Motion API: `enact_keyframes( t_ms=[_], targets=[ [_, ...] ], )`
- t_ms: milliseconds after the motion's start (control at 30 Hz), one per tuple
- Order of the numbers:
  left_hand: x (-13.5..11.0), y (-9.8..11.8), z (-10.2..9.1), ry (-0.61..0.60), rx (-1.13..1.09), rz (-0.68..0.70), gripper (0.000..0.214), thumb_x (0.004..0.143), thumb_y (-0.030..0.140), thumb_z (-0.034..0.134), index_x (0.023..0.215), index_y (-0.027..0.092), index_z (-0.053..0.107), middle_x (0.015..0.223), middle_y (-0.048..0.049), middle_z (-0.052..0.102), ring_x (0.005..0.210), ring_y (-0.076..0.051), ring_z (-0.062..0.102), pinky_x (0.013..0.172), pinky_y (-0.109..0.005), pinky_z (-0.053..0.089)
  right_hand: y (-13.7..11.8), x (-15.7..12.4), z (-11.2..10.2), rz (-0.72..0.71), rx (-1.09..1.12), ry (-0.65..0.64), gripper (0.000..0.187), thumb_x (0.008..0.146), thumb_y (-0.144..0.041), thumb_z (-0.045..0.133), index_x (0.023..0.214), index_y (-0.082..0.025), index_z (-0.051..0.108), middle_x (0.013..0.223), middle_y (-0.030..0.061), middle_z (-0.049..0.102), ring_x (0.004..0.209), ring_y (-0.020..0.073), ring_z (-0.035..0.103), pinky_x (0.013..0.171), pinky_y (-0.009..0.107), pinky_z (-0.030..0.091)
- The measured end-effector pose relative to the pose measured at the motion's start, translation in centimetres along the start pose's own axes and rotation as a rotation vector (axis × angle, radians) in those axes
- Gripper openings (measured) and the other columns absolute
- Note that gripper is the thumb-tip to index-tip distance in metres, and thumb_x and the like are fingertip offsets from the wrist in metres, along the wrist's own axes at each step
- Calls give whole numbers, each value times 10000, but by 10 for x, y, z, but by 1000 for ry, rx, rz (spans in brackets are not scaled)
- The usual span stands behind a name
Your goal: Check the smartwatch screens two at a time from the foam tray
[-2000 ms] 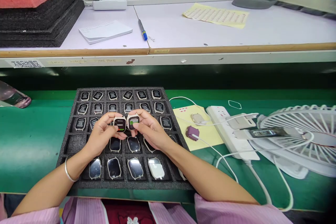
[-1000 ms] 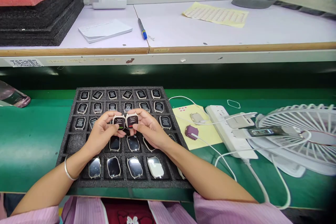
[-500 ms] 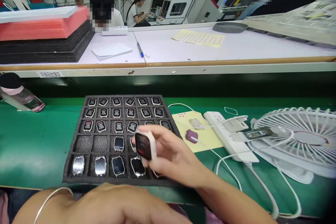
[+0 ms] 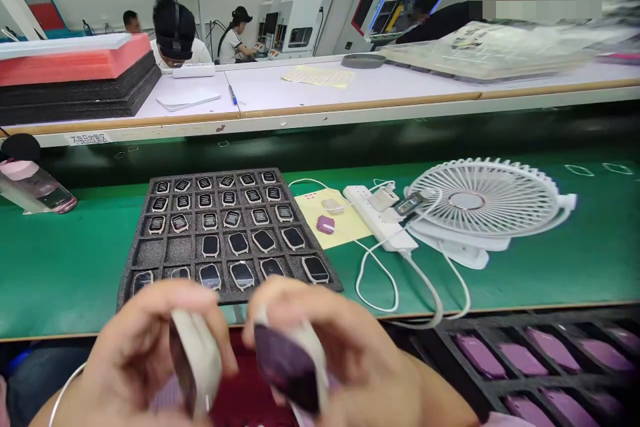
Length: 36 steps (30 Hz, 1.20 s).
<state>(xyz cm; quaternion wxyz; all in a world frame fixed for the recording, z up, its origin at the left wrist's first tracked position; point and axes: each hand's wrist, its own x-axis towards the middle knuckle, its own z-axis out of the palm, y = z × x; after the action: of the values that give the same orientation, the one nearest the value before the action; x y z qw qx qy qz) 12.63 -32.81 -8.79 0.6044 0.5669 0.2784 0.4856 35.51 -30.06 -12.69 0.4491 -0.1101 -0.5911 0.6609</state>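
My left hand [image 4: 145, 340] is closed around a smartwatch case [image 4: 203, 360] with a pale, beige frame, seen nearly edge-on. Beside it, my right hand [image 4: 365, 353] grips another smartwatch case [image 4: 287, 363], its dark screen tilted up toward me. The two cases are apart, held above my lap in front of the bench edge. Just beyond both hands lies a black foam tray [image 4: 179, 251] with rows of square cells. Most cells hold strapless watch cases [image 4: 211, 245]; those in the back rows show white text on their screens. Two cells in the fourth row are bare.
Right of the tray are a yellow sheet [image 4: 345, 230] with a purple charger [image 4: 325, 224], a white power strip [image 4: 360, 203] with loose cables, and a white fan [image 4: 465, 200]. At lower right, a black tray [image 4: 475, 383] holds purple pieces. A bottle [image 4: 43, 187] stands left.
My right hand has drawn back from over the foam tray with its watch. My left hand has come up holding a watch too. The view has swung right, bringing in the tray of purple pieces.
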Motion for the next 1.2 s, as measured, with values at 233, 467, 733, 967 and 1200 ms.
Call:
enact_keyframes(
  t_ms=[233,467,733,967,1200],
  targets=[
    [43,-49,-17,309,105,-56,599,779,213,843,1322,248,591,976,-43,684,699,-102,592,515,-142,471,37,35,-31,241,496,312,545,826,-248,846,1320,-255,616,1139,69,772,756,121,738,771,256,575],
    [57,-94,-28,376,115,-125,626,709,231,837,1270,211,559,988,-26,652,725,-107,580,568,-182,460,70,39,-53,315,528,400,461,773,-194,826,1200,-211,655,1081,82,784,713,125,703,744,268,551],
    [53,-135,-47,467,153,-135,608,695,217,811,1247,213,556,1045,-37,669,916,-160,643,823,-266,520,102,44,-68,381,502,387,512,728,-187,854,1199,-226,658,1045,59,781,679,115,689,713,258,535],
    [53,-142,-55,464,88,-194,611,702,219,825,1258,223,572,1107,-43,672,969,-156,646,868,-259,519,107,41,-70,358,419,388,492,754,-203,840,1209,-235,654,1093,62,770,686,123,694,692,267,536],
    [61,-139,-64,458,38,-181,680,643,266,885,1246,228,572,965,-18,665,748,-116,585,574,-178,445,111,48,-76,317,400,349,508,741,-223,840,1203,-195,630,1000,61,778,655,130,675,635,255,532]
  ],
)
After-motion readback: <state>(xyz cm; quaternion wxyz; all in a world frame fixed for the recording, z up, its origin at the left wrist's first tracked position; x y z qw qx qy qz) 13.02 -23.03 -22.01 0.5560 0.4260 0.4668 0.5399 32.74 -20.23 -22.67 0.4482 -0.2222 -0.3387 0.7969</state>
